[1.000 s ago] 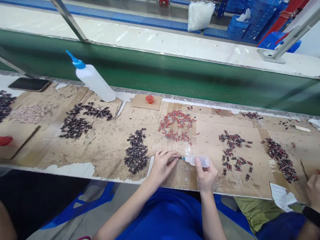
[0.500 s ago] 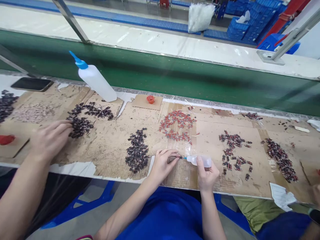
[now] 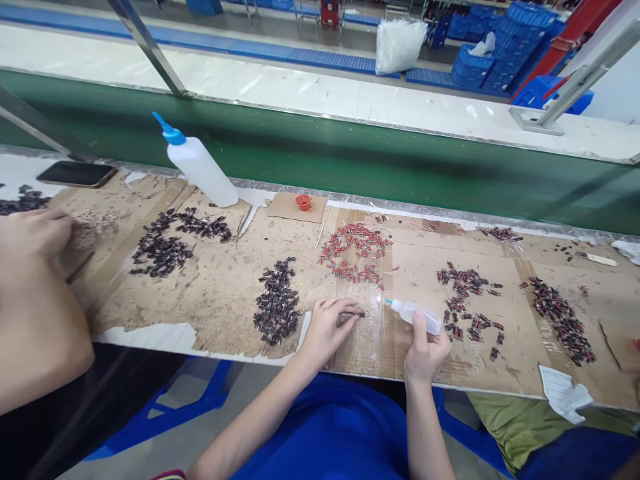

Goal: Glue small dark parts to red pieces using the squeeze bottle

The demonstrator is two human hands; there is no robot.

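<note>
Between thumb and fingertips, my left hand [image 3: 329,328] pinches a small dark part [image 3: 362,314] just above the cardboard. My right hand [image 3: 426,348] is closed around a small translucent squeeze bottle [image 3: 419,317], tilted with its blue tip pointing left, a short gap away from the dark part. Left of my left hand lies a heap of small black parts [image 3: 277,303]. Beyond my hands is a spread of small red parts [image 3: 356,250]. Dark-and-red pieces [image 3: 465,283] lie in clusters to the right of the squeeze bottle.
A large white bottle with a blue nozzle [image 3: 203,170] leans at the back left. Near it are a red cap [image 3: 303,202] on cardboard and a black pile [image 3: 163,250]. A co-worker's arm [image 3: 40,313] reaches in at left, near a phone [image 3: 77,174].
My right hand has drawn the squeeze bottle back to the right, away from the dark part. My left hand stays put. The co-worker's hand at left has moved further left.
</note>
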